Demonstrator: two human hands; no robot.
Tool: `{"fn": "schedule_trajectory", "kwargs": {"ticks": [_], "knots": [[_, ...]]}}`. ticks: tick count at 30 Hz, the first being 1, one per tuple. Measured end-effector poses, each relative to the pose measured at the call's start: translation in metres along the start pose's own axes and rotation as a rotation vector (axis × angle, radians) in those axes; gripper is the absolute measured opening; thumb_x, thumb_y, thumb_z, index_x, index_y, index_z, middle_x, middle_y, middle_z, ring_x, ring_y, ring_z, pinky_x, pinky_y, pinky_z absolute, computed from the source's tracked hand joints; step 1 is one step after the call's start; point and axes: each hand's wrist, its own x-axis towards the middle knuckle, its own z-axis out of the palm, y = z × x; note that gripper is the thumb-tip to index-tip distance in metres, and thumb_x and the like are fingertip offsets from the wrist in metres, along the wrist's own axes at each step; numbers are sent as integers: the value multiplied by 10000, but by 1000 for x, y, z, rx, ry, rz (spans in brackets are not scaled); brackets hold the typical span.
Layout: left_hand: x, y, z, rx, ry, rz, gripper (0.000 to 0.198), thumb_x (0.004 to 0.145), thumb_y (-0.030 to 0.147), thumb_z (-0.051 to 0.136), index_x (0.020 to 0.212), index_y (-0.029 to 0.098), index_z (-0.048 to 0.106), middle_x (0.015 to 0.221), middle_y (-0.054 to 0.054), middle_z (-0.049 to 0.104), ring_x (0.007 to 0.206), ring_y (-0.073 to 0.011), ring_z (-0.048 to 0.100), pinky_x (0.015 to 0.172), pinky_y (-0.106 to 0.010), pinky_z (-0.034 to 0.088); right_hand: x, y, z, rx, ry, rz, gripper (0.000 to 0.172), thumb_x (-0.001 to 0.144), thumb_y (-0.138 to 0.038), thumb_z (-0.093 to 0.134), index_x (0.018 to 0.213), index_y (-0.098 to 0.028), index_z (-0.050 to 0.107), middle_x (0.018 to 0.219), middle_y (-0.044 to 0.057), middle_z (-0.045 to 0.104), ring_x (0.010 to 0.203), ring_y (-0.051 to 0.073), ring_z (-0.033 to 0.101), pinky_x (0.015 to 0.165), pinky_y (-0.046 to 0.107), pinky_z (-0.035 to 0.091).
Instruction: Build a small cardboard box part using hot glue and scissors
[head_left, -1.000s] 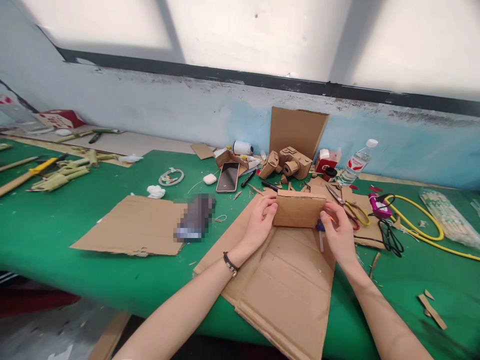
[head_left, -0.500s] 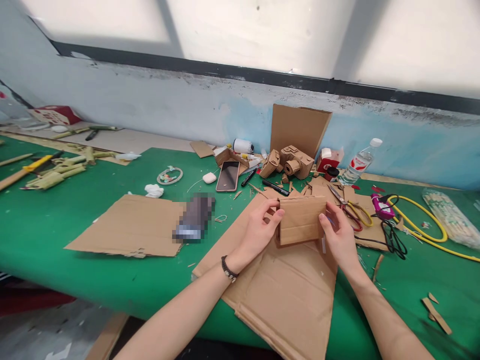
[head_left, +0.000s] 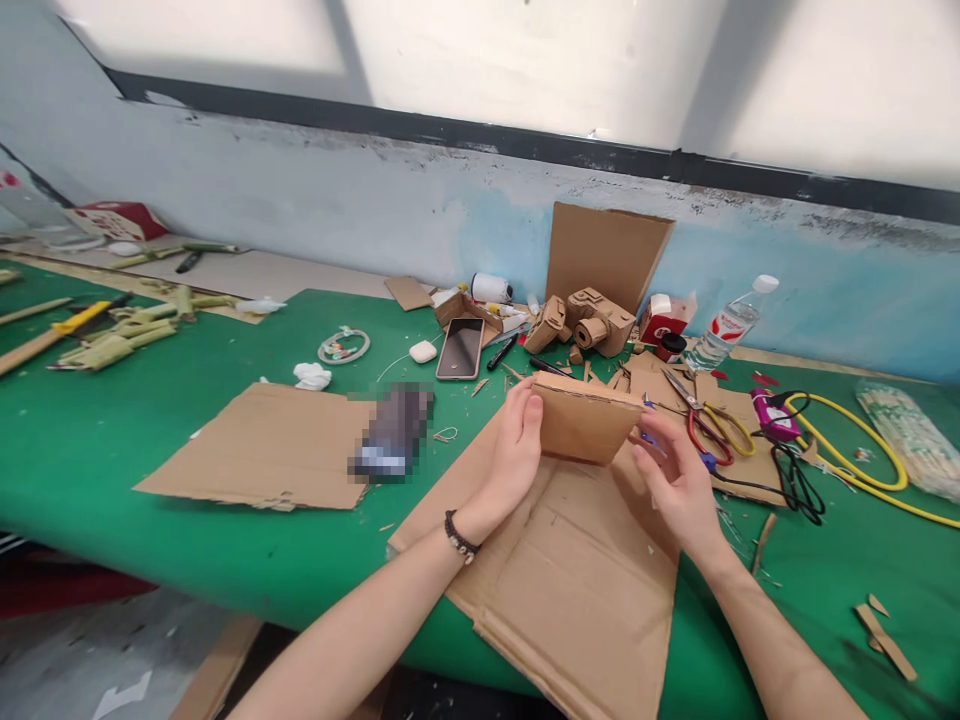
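A small folded cardboard piece, like a shallow box [head_left: 581,428], is held tilted above a large cardboard sheet [head_left: 577,580]. My left hand [head_left: 517,440] is closed on its left end, with the thumb on the near face. At the right end, my right hand [head_left: 679,475] is open, its thumb and fingers apart, beside the corner of the piece. I cannot tell whether a fingertip touches it. Something blue [head_left: 651,440] shows behind the right fingers, mostly hidden.
Scissors [head_left: 720,430], a water bottle [head_left: 724,325] and a yellow cable [head_left: 862,480] lie or stand to the right. Behind are a cardboard camera model [head_left: 600,322], a phone [head_left: 460,348] and pens. Another cardboard sheet [head_left: 255,445] is at left.
The cardboard piece has turned, so its top edge now faces me more, and it has shifted slightly left. My right fingers have come away from its right side; my left hand still grips it.
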Motion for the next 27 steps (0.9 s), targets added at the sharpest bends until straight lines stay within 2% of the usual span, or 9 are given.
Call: {"fn": "schedule_trajectory", "kwargs": {"ticks": [5, 8, 11, 14, 16, 18, 22, 24, 27], "knots": [[4, -1, -5, 21, 43, -135, 612, 1132, 810, 443, 1244, 253, 672, 1335, -116, 744, 1349, -304, 683, 1193, -430, 555, -7, -13, 4, -111, -139, -128, 350, 1110, -423, 734, 1456, -401, 774, 1733, 73, 625, 1627, 351, 597, 1292, 649, 583], [3, 0, -5, -17, 46, -149, 619, 1123, 810, 468, 1280, 255, 694, 1382, -130, 753, 1429, -324, 655, 1215, -430, 547, -7, -18, 5, -102, -118, -125, 331, 1111, -420, 728, 1436, -385, 776, 1743, 84, 611, 1621, 354, 601, 1253, 618, 625], [1, 5, -2, -56, -8, 2, 540, 1167, 701, 484, 1421, 270, 687, 1575, -115, 703, 1557, -303, 595, 1353, -439, 441, -6, -17, 6, -58, -14, -79, 359, 1097, -456, 752, 1444, -362, 739, 1705, 110, 641, 1512, 338, 694, 1203, 574, 663], [-3, 11, 0, -19, -78, 159, 433, 1207, 583, 467, 1432, 281, 680, 1687, -108, 636, 1609, -275, 562, 1407, -458, 377, -5, -14, 7, -59, 68, -42, 551, 1086, -464, 774, 1608, -428, 602, 1726, 93, 612, 1388, 305, 759, 1158, 562, 683], [-6, 15, 0, 13, -97, 239, 395, 1212, 568, 460, 1322, 273, 698, 1677, -127, 646, 1594, -279, 587, 1391, -482, 406, -5, -13, 7, -127, 65, -85, 607, 1086, -456, 773, 1659, -457, 570, 1773, 81, 551, 1480, 328, 692, 1146, 555, 684], [-8, 18, -2, 35, -123, 311, 393, 1202, 593, 475, 1209, 266, 694, 1652, -150, 675, 1578, -296, 620, 1368, -513, 446, -4, -13, 7, -240, 48, -171, 603, 1082, -449, 776, 1659, -454, 600, 1743, 83, 564, 1567, 356, 611, 1205, 582, 640], [-8, 19, -9, 80, -225, 435, 438, 1144, 685, 568, 1191, 270, 698, 1632, -185, 713, 1578, -338, 647, 1354, -577, 481, -2, -14, 5, -385, 57, -232, 614, 1055, -484, 806, 1645, -413, 654, 1504, 112, 658, 1432, 368, 679, 1266, 614, 575], [-5, 17, -11, 76, -198, 478, 472, 1128, 712, 581, 1246, 271, 703, 1648, -188, 701, 1627, -349, 603, 1387, -609, 441, -1, -14, 3, -383, 59, -208, 548, 1037, -513, 821, 1562, -389, 727, 1418, 108, 668, 1357, 361, 707, 1224, 593, 603], [1, 10, -9, -51, -29, 435, 501, 1130, 707, 586, 1380, 283, 677, 1756, -171, 596, 1706, -352, 503, 1421, -623, 384, -1, -12, 3, -294, 40, -114, 473, 1021, -528, 834, 1453, -350, 760, 1407, 101, 705, 1347, 351, 719, 1190, 568, 621]]}}
